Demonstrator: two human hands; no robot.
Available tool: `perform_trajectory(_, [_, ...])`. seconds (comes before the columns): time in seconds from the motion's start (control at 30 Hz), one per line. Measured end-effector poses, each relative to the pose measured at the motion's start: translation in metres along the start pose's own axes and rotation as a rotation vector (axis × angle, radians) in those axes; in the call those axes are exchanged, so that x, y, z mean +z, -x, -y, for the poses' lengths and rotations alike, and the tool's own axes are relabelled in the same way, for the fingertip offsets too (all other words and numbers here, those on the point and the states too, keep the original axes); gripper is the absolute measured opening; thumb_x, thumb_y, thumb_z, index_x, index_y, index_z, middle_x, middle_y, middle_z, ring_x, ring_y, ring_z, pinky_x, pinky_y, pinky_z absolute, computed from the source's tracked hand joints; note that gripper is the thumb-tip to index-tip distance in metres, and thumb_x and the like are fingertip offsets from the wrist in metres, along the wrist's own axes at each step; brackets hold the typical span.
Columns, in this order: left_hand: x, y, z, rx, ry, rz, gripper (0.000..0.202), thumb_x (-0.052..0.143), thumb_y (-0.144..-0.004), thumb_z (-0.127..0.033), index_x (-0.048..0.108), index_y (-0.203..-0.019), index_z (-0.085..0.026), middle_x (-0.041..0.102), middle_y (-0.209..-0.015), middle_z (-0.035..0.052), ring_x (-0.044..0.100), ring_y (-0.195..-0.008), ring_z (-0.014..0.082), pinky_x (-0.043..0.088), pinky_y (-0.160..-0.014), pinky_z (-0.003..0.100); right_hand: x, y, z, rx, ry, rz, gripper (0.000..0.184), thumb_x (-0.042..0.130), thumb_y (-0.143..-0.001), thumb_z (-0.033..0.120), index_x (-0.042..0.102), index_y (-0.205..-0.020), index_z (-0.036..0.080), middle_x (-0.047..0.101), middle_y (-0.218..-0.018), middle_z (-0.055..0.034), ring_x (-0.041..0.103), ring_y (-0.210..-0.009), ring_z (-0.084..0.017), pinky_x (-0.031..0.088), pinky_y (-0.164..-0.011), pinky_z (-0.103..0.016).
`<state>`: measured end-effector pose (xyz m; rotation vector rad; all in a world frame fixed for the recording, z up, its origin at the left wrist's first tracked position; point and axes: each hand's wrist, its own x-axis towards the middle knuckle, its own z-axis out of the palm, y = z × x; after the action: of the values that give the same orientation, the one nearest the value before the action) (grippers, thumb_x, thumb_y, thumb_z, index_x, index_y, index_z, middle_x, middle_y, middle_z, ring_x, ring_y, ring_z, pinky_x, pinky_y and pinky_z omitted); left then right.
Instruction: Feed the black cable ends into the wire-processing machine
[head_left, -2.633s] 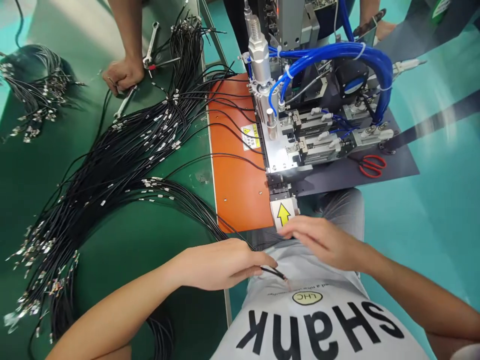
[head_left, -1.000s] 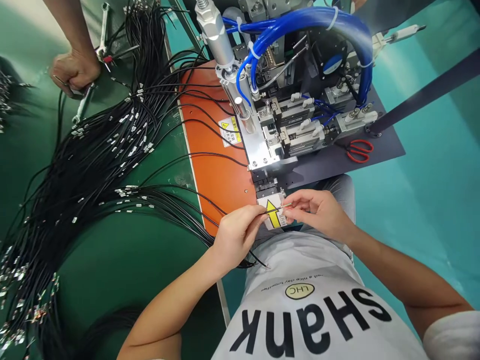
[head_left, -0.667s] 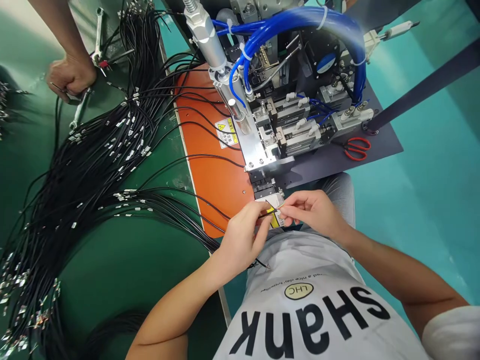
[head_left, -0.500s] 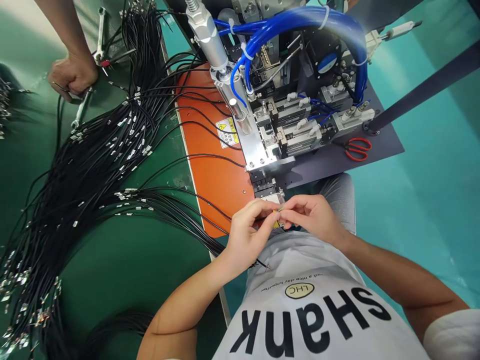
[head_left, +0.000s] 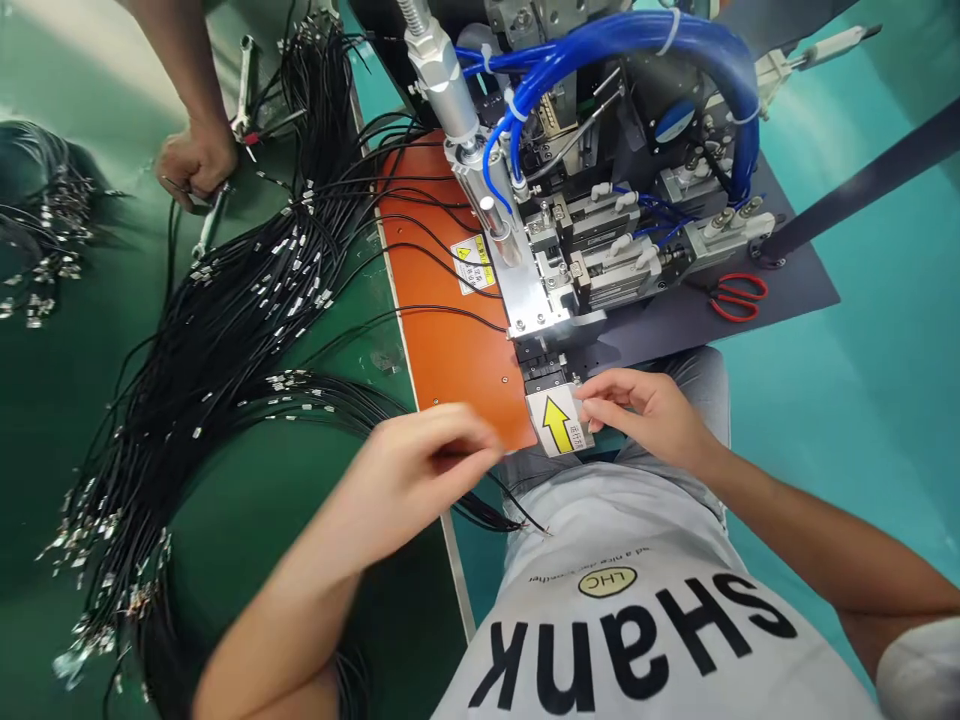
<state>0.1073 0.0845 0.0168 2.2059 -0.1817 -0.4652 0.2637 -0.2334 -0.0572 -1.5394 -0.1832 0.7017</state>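
Note:
My left hand point(head_left: 431, 465) is smeared by motion over the near edge of the orange plate point(head_left: 450, 370). Its fingers are curled; whatever they may hold is hidden. My right hand point(head_left: 645, 415) has thumb and forefinger pinched together beside the white label with a yellow arrow point(head_left: 557, 420) at the machine's front; anything between the fingertips is too small to make out. Black cables point(head_left: 450, 310) run across the orange plate into the machine point(head_left: 547, 290). Stripped ends of a cable bundle point(head_left: 487, 512) lie by my lap, below my left hand.
A large heap of black cables point(head_left: 247, 290) covers the green table point(head_left: 285, 510). Another person's hand point(head_left: 196, 165) rests near wrenches point(head_left: 244, 85) at the far left. Red-handled scissors point(head_left: 739, 297) lie on the grey base. Blue air hoses point(head_left: 637, 35) arch above the machine.
My hands were together at the label, fingers on thin coloured wires. The left has swung away leftward, uncovering the yellow arrow; the right stays near the label. The view has shifted slightly left.

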Motion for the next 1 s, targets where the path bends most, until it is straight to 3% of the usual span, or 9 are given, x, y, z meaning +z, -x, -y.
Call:
perform_trajectory(0.07, [0.018,-0.114,-0.023,-0.123,0.333,0.055,0.021,0.064,-0.088,-0.037,0.07,-0.092,-0.016,0.071,-0.09,0.0064,0.067,-0.081,0.0166,0.056,-0.074,0.029,0.002,-0.002,-0.002,0.008,0.007,-0.008,0.023,0.068,-0.086,0.038,0.071,-0.098,0.019,0.073,-0.085,-0.0037,0.068,-0.073,-0.016,0.057,-0.073,-0.032])
perform_trajectory(0.1, [0.027,-0.151,-0.03,-0.154,0.485,0.029,0.022,0.066,-0.087,-0.038,0.069,-0.091,-0.016,0.071,-0.089,0.0063,0.067,-0.078,0.0163,0.056,-0.07,0.028,0.002,-0.003,-0.002,0.011,0.009,-0.01,0.023,0.068,-0.086,0.038,0.071,-0.098,0.019,0.073,-0.086,-0.0039,0.068,-0.074,-0.016,0.057,-0.074,-0.032])
perform_trajectory(0.17, [0.041,-0.183,-0.033,-0.196,0.669,-0.03,0.023,0.07,-0.083,-0.037,0.069,-0.089,-0.015,0.071,-0.084,0.0052,0.066,-0.074,0.0148,0.056,-0.068,0.026,0.002,-0.005,-0.002,0.01,0.004,-0.012,0.023,0.067,-0.087,0.039,0.071,-0.099,0.02,0.073,-0.089,-0.0039,0.068,-0.074,-0.016,0.057,-0.074,-0.032])
perform_trajectory(0.27, [0.05,-0.176,-0.026,-0.222,0.8,-0.065,0.022,0.074,-0.08,-0.034,0.071,-0.088,-0.014,0.072,-0.082,0.0048,0.066,-0.072,0.0135,0.055,-0.067,0.024,0.002,-0.011,0.001,-0.004,-0.019,-0.03,0.022,0.067,-0.087,0.038,0.07,-0.099,0.02,0.072,-0.092,-0.0039,0.067,-0.076,-0.016,0.056,-0.073,-0.032])
perform_trajectory(0.4, [0.048,-0.168,-0.023,-0.226,0.857,-0.075,0.019,0.075,-0.08,-0.031,0.071,-0.086,-0.014,0.072,-0.082,0.004,0.066,-0.07,0.0118,0.054,-0.066,0.022,0.006,-0.02,0.009,-0.042,-0.003,-0.04,0.018,0.067,-0.087,0.034,0.07,-0.096,0.019,0.07,-0.087,-0.0032,0.065,-0.075,-0.015,0.054,-0.072,-0.03])
perform_trajectory(0.63, [0.049,-0.175,-0.027,-0.277,0.803,-0.115,0.017,0.073,-0.081,-0.032,0.069,-0.083,-0.015,0.065,-0.073,0.0002,0.056,-0.062,0.0073,0.046,-0.056,0.017,0.012,-0.028,0.019,-0.089,0.061,-0.07,0.011,0.072,-0.082,0.028,0.069,-0.084,0.018,0.068,-0.08,-0.0019,0.06,-0.071,-0.014,0.049,-0.066,-0.027])
perform_trajectory(1.0, [0.055,-0.169,-0.029,-0.393,0.793,-0.128,0.026,0.072,-0.081,-0.043,0.065,-0.086,-0.018,0.058,-0.067,-0.0016,0.051,-0.057,0.0086,0.046,-0.043,0.017,0.013,-0.031,0.01,-0.007,-0.075,-0.07,0.011,0.076,-0.078,0.03,0.073,-0.083,0.02,0.071,-0.077,-0.0011,0.066,-0.069,-0.014,0.054,-0.065,-0.027])
